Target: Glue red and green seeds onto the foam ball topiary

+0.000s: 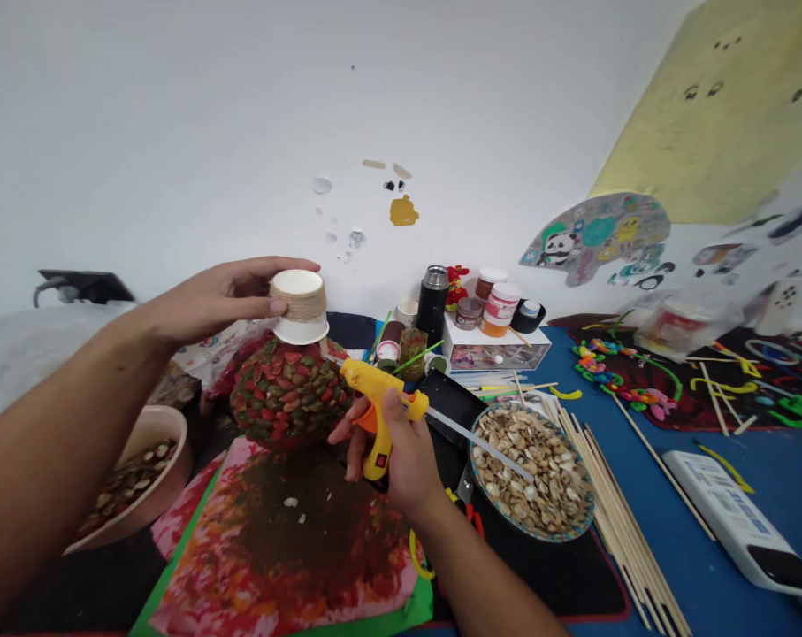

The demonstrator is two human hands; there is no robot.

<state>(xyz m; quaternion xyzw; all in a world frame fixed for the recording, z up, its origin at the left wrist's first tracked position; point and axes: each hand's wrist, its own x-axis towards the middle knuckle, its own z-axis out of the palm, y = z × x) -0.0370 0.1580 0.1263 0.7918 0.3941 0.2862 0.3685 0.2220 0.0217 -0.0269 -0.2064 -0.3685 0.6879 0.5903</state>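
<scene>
My left hand (232,296) grips an upside-down white paper cup (302,331), its upper part wound with twine (306,307). The cup is at the top of a round form (285,394) covered in red and green shell-like pieces; I cannot tell whether it rests there. A yellow hot glue gun (375,382) is in my right hand (410,456), fingers wrapped about its handle near the orange trigger. Its nozzle points left, close to the cup's lower rim. A long translucent glue stick (480,440) sticks out of the gun's back.
A paint-stained sheet (228,566) lies in front. Right of the gun stands a bowl of shells (477,495) beside several wooden sticks (613,513). A pink tub (158,495) sits at left. Behind are a black flask (432,305) and paint jars (500,305) on a white box (467,352).
</scene>
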